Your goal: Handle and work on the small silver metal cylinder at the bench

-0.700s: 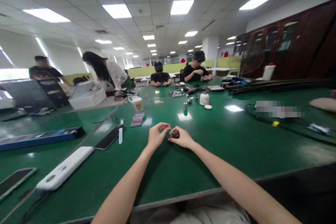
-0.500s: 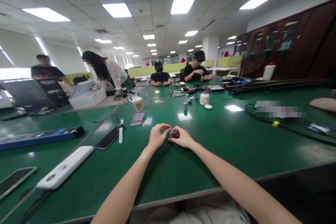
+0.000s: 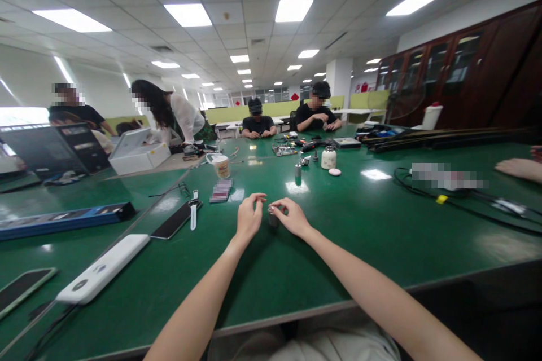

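A small grey metal cylinder (image 3: 273, 218) stands upright on the green table in front of me, between my hands. My right hand (image 3: 293, 216) reaches in from the right, thumb and forefinger bent together at the cylinder's top edge. Whether a tiny part sits between those fingertips is too small to see. To the left, my left hand (image 3: 249, 216) is apart from the cylinder, its fingers extended and holding nothing visible. A second metal cylinder (image 3: 298, 174) stands farther back on the table.
Beyond are a white jar (image 3: 328, 158), its pink lid (image 3: 334, 172) and a paper cup (image 3: 221, 166). A watch (image 3: 193, 215), a dark phone (image 3: 175, 221), a white power strip (image 3: 104, 268) and a blue tray (image 3: 68, 221) lie left. Black cable (image 3: 406, 197) runs right. Several people work around the table.
My left hand has drawn back to the left, off the cylinder. My right fingers have shifted from the cylinder's side to its top, leaving more of its body showing.
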Demonstrator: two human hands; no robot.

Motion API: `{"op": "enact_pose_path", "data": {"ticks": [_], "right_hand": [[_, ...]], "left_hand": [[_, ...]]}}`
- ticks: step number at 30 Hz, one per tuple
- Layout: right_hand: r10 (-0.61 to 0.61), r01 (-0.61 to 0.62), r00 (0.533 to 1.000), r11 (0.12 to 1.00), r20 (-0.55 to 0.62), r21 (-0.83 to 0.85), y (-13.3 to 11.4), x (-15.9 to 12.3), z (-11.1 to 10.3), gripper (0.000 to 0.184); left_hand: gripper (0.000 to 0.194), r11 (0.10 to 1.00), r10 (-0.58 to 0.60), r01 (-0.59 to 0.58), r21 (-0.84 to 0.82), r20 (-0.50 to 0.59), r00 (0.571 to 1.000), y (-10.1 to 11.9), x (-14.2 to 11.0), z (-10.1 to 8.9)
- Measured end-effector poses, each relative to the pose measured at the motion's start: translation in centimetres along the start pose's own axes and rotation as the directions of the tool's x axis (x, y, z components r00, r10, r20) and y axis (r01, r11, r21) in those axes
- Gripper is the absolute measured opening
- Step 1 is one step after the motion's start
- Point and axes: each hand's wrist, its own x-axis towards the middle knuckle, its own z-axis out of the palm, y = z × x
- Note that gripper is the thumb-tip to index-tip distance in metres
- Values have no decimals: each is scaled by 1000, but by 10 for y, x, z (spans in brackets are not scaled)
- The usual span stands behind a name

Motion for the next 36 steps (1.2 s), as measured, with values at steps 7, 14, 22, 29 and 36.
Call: {"op": "enact_pose_path", "data": {"ticks": [7,14,22,29,36], "right_hand": [[19,-31,985,997,-173,-66,11,17,-9,22],[316,-312,947,850,-62,-424,38,10,-27,18],[335,-310,942,829,-30,-465,39,8,-26,21],[78,-97,991,979,-112,-177,20,11,-24,21],[-83,82,997,995,-6,-61,-12,3,-14,18]], "left_hand": [[21,997,45,-44,68,-1,999,9,-1,-1],[29,991,20,-12,133,-60,998,13,0,-6],[37,968,95,-81,237,-49,994,12,1,-5],[31,977,79,-68,202,-46,996,14,0,-8],[29,965,51,-55,258,21,998,16,-3,-6]]}}
